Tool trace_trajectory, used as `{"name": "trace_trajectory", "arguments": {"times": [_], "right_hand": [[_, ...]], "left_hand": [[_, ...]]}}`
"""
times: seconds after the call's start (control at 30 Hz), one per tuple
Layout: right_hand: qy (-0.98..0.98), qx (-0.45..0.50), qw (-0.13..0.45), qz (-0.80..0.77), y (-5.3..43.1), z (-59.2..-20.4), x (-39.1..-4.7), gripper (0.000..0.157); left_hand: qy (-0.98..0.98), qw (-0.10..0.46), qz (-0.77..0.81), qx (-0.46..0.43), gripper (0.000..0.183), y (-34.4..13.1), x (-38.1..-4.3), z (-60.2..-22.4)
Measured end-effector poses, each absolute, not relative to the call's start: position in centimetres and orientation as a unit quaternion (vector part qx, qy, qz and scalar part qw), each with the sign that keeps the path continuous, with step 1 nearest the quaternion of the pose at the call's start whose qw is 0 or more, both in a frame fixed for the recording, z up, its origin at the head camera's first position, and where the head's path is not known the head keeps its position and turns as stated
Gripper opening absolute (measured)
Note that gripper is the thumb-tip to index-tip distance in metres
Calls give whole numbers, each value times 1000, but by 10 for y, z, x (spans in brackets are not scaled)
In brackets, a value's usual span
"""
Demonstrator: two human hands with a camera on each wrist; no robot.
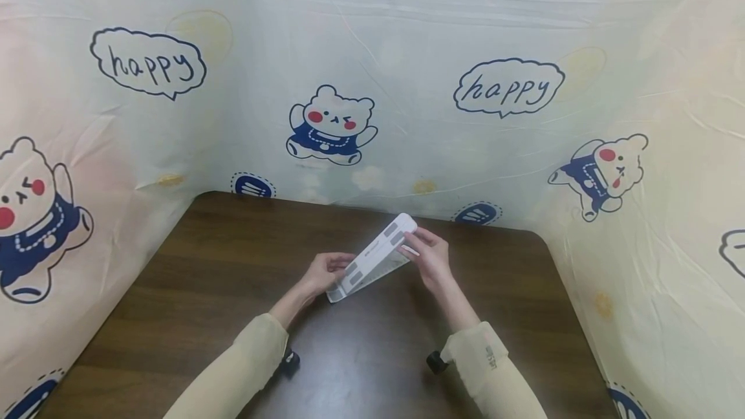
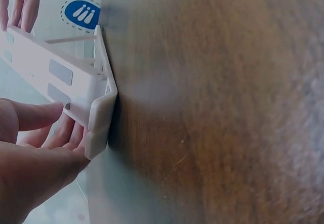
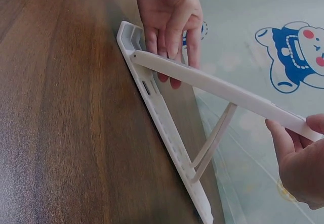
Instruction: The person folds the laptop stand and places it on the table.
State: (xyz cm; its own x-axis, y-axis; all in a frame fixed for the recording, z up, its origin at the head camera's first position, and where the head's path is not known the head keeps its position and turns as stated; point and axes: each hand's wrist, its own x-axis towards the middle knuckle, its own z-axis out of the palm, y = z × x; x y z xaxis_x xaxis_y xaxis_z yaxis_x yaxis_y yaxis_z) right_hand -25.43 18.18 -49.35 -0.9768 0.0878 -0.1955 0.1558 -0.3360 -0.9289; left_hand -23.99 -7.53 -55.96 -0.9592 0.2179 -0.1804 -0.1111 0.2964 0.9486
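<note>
A white folding laptop stand (image 1: 375, 253) with grey pads stands on the table, its upper plate raised at a slant over its base. In the right wrist view a thin strut (image 3: 216, 138) props the plate above the notched base rail (image 3: 164, 128). My left hand (image 1: 323, 272) holds the plate near its low, hinged end; the left wrist view shows the thumb (image 2: 43, 115) against its edge and the fingers partly hidden below. With the right hand (image 1: 432, 256) I grip the plate's high end between thumb and fingers.
The brown wooden table (image 1: 233, 238) extends around the stand. Behind and at both sides hangs a pale printed cloth (image 1: 407, 31) with bears and "happy" bubbles. Small black devices (image 1: 289, 363) sit under both sleeve cuffs.
</note>
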Motion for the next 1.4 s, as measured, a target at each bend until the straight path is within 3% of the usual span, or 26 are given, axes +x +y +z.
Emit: {"name": "trace_trajectory", "arguments": {"times": [0.67, 1.4], "right_hand": [[549, 120, 5, -827, 179, -497, -248, 37], [611, 120, 0, -783, 179, -496, -240, 40]], "left_hand": [[775, 188, 604, 9, 45, -82, -258, -559], [792, 164, 587, 38, 40, -86, -264, -562]]}}
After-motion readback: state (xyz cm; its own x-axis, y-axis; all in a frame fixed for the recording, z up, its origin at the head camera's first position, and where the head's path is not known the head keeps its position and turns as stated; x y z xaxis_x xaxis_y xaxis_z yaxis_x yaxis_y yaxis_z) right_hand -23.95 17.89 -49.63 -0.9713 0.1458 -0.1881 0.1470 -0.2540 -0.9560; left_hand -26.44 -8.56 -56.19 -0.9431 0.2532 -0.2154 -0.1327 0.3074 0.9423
